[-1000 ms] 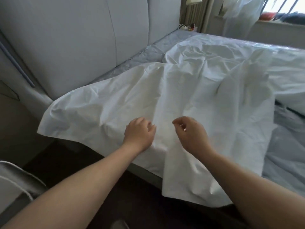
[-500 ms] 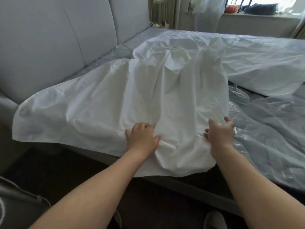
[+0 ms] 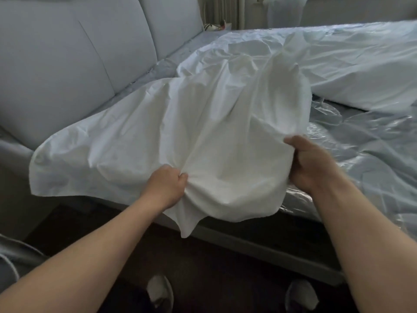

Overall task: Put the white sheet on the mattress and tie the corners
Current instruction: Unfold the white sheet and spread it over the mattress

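Note:
The white sheet [image 3: 203, 123] lies crumpled across the near left part of the mattress [image 3: 365, 141], which is wrapped in shiny clear plastic. My left hand [image 3: 165, 186] grips a bunch of the sheet near the bed's front edge, and a loose corner hangs below it over the side. My right hand [image 3: 313, 163] grips the sheet's right edge and holds it lifted off the mattress. More of the sheet spreads toward the far right of the bed.
A grey padded headboard [image 3: 74, 55] rises on the left. The dark bed frame [image 3: 282, 242] runs below the mattress edge. My two shoes [image 3: 160, 292] stand on the dark floor. A lamp and curtain stand at the far end.
Both hands have gone from lying flat on the sheet to gripping it. The right hand has raised the sheet's right edge. The view has come closer to the bed.

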### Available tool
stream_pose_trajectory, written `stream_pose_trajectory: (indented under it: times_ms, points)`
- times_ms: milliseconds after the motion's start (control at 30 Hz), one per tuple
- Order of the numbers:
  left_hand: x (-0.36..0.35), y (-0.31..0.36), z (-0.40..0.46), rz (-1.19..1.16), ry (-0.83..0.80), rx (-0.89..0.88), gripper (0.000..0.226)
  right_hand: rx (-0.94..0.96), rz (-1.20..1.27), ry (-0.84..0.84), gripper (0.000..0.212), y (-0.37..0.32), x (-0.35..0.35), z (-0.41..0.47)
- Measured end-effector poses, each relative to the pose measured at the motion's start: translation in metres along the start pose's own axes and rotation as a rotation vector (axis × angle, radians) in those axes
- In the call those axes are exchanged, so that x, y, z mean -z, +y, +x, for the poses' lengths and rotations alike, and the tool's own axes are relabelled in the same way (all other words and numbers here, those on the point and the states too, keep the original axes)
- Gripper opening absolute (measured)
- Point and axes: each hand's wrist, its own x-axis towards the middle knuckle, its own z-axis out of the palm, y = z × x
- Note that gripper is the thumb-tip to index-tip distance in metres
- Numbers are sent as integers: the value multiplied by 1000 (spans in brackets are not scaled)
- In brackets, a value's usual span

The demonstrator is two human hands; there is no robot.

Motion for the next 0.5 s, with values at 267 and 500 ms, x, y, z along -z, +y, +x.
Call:
stream_pose_trajectory:
  times_ms: [267, 500]
  points:
    - [1, 93, -49, -439, -27, -370, 75, 10, -49, -252, 30, 26, -47, -29]
    - [-26, 105, -29, -611, 29, -282, 21, -75, -157, -241, 55, 31, -45, -24]
